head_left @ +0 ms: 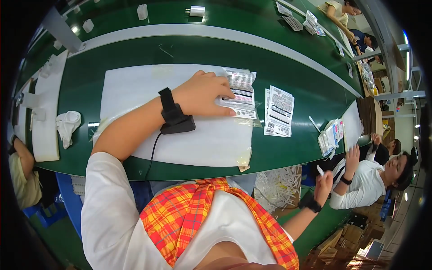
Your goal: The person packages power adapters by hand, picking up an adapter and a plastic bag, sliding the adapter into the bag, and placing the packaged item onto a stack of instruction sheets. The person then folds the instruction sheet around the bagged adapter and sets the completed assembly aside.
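Your left grip (200, 94) is spread rather than clenched, its fingers resting on the clear packet (242, 84) at two o'clock on the white mat (216, 144); press lightly and evenly, so the slick film shouldn't slide or crease. Your right grip (323, 185), beyond the packet toward half past four, pinches a small white strip (320, 170); hold it clear of the packet. Mind the loose printed cards (280, 112) on the green desk (85, 90), near the packet at four o'clock.
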Tool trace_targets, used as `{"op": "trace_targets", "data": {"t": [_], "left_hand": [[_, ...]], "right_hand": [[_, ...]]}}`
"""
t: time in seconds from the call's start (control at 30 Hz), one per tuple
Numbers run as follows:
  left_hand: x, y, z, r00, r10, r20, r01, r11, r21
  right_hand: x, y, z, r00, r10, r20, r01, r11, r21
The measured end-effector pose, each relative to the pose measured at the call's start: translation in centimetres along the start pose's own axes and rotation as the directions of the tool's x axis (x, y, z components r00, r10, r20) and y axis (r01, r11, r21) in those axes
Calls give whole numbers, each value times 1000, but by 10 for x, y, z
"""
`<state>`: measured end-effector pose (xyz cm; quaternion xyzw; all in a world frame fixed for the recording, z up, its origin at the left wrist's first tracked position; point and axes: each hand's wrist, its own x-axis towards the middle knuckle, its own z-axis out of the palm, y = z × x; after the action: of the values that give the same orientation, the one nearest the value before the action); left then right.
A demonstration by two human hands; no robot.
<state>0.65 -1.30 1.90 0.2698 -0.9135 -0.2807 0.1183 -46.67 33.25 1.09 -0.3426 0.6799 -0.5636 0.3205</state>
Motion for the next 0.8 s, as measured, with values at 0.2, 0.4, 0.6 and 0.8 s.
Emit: {"op": "trace_targets", "data": {"t": [0.2, 0.4, 0.6, 0.8], "left_hand": [[9, 5, 15, 989, -55, -139, 64, 996, 60], [-5, 1, 14, 947, 145, -288, -49, 948, 315], [-3, 5, 11, 945, 127, -301, -31, 952, 304], [-5, 0, 19, 941, 84, -327, 3, 966, 258]], "right_hand": [[-17, 40, 7, 881, -392, -265, -67, 451, -890], [63, -75, 280, 903, -286, 321, 426, 699, -574], [124, -83, 351, 720, 159, 676, 486, 579, -654], [213, -94, 352, 498, 276, 822, -55, 956, -288]]}}
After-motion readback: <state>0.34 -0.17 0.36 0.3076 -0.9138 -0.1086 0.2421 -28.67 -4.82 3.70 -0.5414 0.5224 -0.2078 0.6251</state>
